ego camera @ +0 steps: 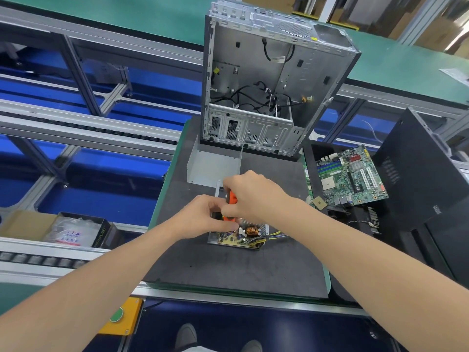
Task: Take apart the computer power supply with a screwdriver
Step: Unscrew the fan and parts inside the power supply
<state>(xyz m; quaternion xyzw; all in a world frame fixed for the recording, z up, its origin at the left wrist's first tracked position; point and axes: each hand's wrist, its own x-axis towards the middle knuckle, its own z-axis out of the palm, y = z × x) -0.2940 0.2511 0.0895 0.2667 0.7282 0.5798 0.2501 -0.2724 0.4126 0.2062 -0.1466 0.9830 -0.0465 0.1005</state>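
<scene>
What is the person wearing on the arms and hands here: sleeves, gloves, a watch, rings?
Nothing shows. The left hand and right hand are ungloved, and no ring shows on the fingers in view. The left forearm and right forearm are bare to the frame edge: no sleeves, watch, wristband or markings.

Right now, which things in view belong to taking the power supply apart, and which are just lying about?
Job: power supply; orange screwdriver, gripped by the right hand; left hand, at the power supply; grey metal cover behind it.
Lying about: computer case; motherboard; processor chip; black panel; box of bags.
</scene>
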